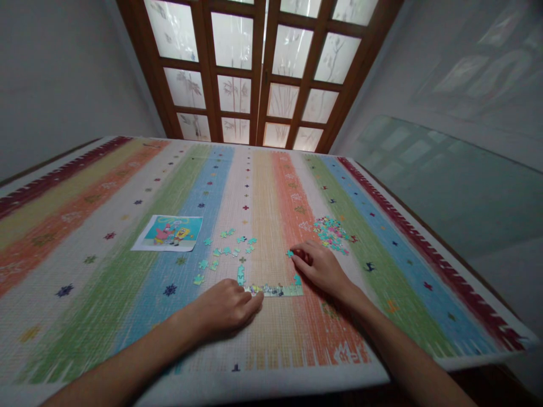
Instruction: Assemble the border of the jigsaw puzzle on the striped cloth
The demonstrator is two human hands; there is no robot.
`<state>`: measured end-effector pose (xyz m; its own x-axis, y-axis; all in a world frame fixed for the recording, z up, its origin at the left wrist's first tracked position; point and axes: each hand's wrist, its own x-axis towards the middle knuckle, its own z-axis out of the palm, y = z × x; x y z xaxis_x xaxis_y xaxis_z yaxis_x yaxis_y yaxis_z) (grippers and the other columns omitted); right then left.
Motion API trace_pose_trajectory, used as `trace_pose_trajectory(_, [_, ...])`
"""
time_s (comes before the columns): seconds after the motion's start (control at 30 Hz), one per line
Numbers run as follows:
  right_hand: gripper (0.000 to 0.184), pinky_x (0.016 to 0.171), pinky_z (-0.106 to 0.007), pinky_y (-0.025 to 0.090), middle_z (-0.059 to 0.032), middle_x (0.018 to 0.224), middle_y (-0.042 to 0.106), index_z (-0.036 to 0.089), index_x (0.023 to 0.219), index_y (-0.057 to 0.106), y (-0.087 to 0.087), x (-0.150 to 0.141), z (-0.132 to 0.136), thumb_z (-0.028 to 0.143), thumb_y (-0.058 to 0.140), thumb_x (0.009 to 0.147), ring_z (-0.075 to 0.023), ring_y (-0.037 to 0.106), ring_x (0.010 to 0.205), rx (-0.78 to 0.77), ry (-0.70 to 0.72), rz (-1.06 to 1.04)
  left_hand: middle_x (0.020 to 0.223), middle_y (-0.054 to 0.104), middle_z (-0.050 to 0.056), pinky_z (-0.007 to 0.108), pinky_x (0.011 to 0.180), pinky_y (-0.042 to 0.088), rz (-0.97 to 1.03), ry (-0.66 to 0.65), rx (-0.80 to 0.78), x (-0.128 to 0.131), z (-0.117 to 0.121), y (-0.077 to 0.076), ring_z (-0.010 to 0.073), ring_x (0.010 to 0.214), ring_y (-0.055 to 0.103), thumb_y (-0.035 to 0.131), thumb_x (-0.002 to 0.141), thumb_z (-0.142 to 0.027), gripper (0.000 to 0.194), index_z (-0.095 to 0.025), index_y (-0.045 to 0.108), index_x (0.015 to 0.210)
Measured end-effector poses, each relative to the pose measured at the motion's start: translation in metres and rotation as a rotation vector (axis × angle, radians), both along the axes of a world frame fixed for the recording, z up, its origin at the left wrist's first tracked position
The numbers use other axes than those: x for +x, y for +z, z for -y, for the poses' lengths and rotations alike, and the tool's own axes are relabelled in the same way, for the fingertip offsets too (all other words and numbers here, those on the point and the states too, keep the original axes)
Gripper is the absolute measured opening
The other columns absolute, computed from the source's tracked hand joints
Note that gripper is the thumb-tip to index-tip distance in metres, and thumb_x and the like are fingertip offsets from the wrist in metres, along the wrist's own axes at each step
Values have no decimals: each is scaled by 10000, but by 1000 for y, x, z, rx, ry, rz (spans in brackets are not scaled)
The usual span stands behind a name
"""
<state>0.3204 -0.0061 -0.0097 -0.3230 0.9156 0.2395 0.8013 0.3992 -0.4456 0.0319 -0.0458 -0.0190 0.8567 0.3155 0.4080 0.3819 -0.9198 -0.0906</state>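
Observation:
My right hand (316, 264) pinches a small teal jigsaw piece (290, 254) between thumb and fingertips, just above the tablecloth. My left hand (231, 305) rests with curled fingers at the left end of a joined jigsaw strip (275, 290); whatever lies under those fingers is hidden. From the strip's left end a short teal column (241, 275) runs upward, and a teal piece (297, 280) stands at its right end. Several loose teal pieces (227, 250) lie scattered beyond my left hand. A mixed heap of jigsaw pieces (333, 233) sits beyond my right hand.
A printed cartoon picture (169, 232) lies flat to the left of the loose pieces. Under everything spreads a striped tablecloth (265, 198) over a table. Wooden doors with frosted panes (235, 93) stand behind, and a glass board (458, 186) leans on the right.

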Motion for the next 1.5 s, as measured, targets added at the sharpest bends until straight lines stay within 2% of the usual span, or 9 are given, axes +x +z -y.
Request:
trace_pose_trajectory(0.7, [86, 715, -328, 440, -63, 874, 692, 202, 965, 701, 4, -2, 0, 200, 628, 919, -203, 613, 769, -21, -3, -54, 578, 597, -29, 348, 460, 320, -9, 1, 2, -1, 0, 2, 142, 446, 502, 337, 1069, -126, 247, -157, 572, 999])
trace_pose_trajectory(0.8, [36, 673, -311, 426, -44, 802, 673, 203, 870, 659, 6, -2, -1, 215, 637, 897, -191, 598, 728, -58, -12, -126, 581, 597, -32, 345, 459, 318, -28, 0, -9, -1, 0, 1, 140, 444, 502, 353, 1066, -132, 227, -160, 568, 1001])
trace_pose_trajectory(0.93, [119, 623, -291, 425, -21, 722, 651, 211, 780, 609, 8, -1, -2, 248, 630, 891, -170, 586, 659, -170, -31, -265, 594, 606, -29, 334, 463, 329, -29, -4, -8, -2, 0, 0, 138, 458, 510, 383, 1054, -137, 187, -153, 567, 1027])
trace_pose_trajectory(1.03, [152, 586, -284, 437, -18, 685, 650, 211, 762, 607, 8, 1, -3, 286, 637, 891, -163, 584, 616, -286, -39, -381, 603, 610, -26, 337, 459, 332, -31, -9, -11, -2, 0, 1, 142, 460, 507, 392, 1049, -133, 176, -147, 567, 1041])
trace_pose_trajectory(1.13, [112, 615, -302, 484, -38, 730, 692, 212, 788, 653, 10, 4, -4, 288, 662, 870, -177, 622, 653, -325, -32, -447, 598, 604, -27, 340, 455, 329, -36, -4, -13, -2, 0, 1, 146, 458, 500, 399, 1045, -130, 171, -150, 568, 1033])
trace_pose_trajectory(1.23, [58, 668, -326, 513, -56, 794, 734, 218, 828, 709, 13, 9, -6, 253, 672, 856, -192, 654, 709, -326, 4, -432, 604, 604, -24, 333, 460, 339, -44, -1, -26, -2, 0, -1, 144, 466, 502, 414, 1037, -131, 156, -149, 569, 1040])
trace_pose_trajectory(1.4, [97, 705, -334, 528, -50, 818, 759, 228, 866, 771, 21, 15, -5, 205, 676, 863, -194, 673, 739, -421, 130, -337, 611, 605, -19, 320, 466, 354, -47, -10, -37, -3, 0, -3, 138, 470, 499, 447, 1019, -137, 131, -141, 567, 1072])
trace_pose_trajectory(1.5, [111, 693, -323, 526, -46, 814, 761, 226, 870, 781, 21, 17, -5, 198, 674, 868, -189, 672, 734, -436, 149, -313, 607, 601, -19, 324, 462, 357, -41, -17, -28, -3, -1, -4, 141, 468, 501, 450, 1009, -133, 149, -130, 568, 1102])
